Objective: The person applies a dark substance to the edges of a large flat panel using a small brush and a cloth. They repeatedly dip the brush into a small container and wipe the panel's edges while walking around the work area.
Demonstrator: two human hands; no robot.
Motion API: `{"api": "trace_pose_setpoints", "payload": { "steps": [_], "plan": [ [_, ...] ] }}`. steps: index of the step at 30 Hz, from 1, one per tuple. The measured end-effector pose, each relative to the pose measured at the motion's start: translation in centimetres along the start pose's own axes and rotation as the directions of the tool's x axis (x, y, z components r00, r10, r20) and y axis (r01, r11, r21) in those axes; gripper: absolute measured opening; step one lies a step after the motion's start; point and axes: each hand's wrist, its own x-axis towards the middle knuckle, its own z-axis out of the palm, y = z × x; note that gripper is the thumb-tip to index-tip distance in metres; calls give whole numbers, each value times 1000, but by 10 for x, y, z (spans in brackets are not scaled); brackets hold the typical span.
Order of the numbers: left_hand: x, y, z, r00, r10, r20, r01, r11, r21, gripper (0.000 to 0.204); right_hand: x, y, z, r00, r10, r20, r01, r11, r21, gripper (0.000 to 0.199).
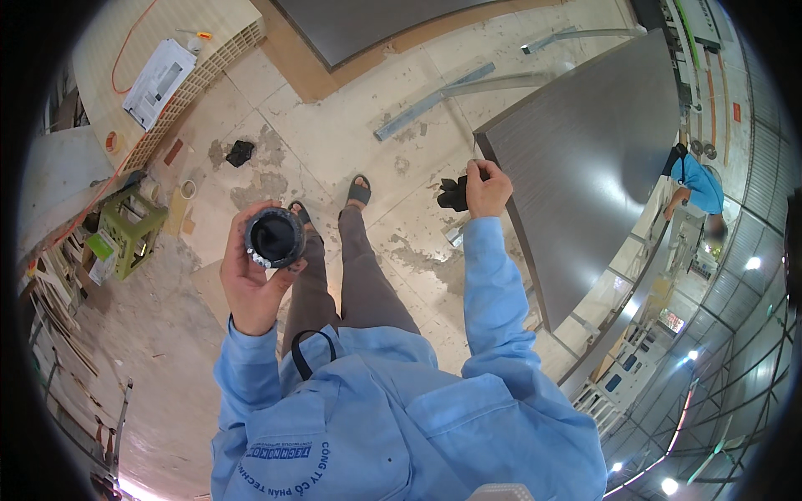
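Observation:
My left hand (255, 280) is wrapped round a small open pot (261, 260), round and dark, with whitish smears on its rim. The inside looks black, and what it contains is hard to tell. My right hand (489, 192) pinches a crumpled black cloth (452, 194), which hangs out to the left of the fingers. These fingers are close beside the left edge of a large dark grey panel (585, 179); whether they touch it I cannot tell. A thin line rises from the fingertips, too fine to name.
Metal strips (434, 102) lie on the tiled floor ahead. Another black crumpled piece (240, 154) lies to the left, near a green stool (134, 225) and a tape roll (188, 189). A pale slatted table (192, 79) stands far left. Another person (700, 185) works beyond the panel.

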Motion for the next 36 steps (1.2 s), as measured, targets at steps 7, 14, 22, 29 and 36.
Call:
{"api": "trace_pose_setpoints", "payload": {
  "steps": [7,14,22,29,36],
  "plan": [
    [-3,-3,3,1000,-5,-12,5,1000,-22,76,3,1,1,999,-54,2,54,998,28,21],
    [-5,-3,9,1000,23,8,-22,998,-65,74,4,-3,4,1000,-26,11,25,999,23,22],
    [-6,0,10,999,37,17,-37,999,-7,73,6,-6,13,1000,-3,-12,4,999,54,23],
    [-6,-1,10,999,33,6,-33,999,-24,74,6,-3,8,1000,8,-30,-5,996,94,22],
    [-3,2,12,999,31,25,-31,1000,-3,73,5,-12,-1,998,-48,-32,49,998,50,22]
  ]
}}
